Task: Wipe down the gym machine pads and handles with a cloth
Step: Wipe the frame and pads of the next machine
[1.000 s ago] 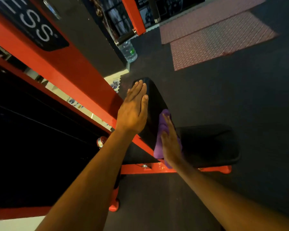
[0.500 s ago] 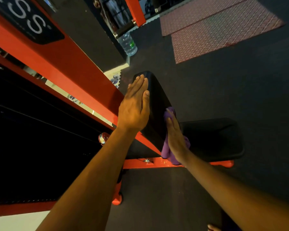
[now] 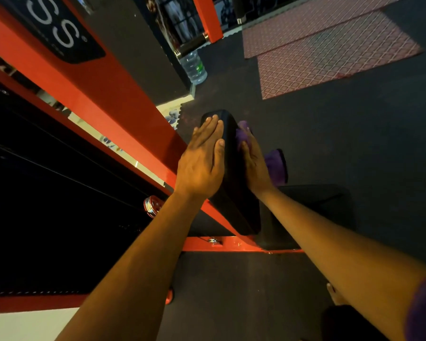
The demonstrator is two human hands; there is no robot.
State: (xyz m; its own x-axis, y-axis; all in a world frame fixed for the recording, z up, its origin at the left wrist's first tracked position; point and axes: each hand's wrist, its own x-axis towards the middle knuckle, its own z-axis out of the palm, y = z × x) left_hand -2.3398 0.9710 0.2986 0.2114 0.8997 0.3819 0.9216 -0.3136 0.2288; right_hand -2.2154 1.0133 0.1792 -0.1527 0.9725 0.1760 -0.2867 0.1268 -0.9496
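Both hands are flat on the upright back pad [image 3: 234,183], one each side. Left hand [image 3: 202,163] lies on the left face with fingers straight, holding nothing, probably bracing the pad so it doesn't wobble. Right hand [image 3: 253,163] presses the purple cloth [image 3: 276,166] against the right face near the far top end, fingers extended over it. Seat pad [image 3: 312,205] sits just right of it. Both arms reach forward, nearly straight.

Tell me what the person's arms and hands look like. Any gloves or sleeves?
No gloves: the left hand and right hand are bare, with no rings or watch showing. Both forearms are bare too. A purple sleeve shows on the right arm at the picture's edge.
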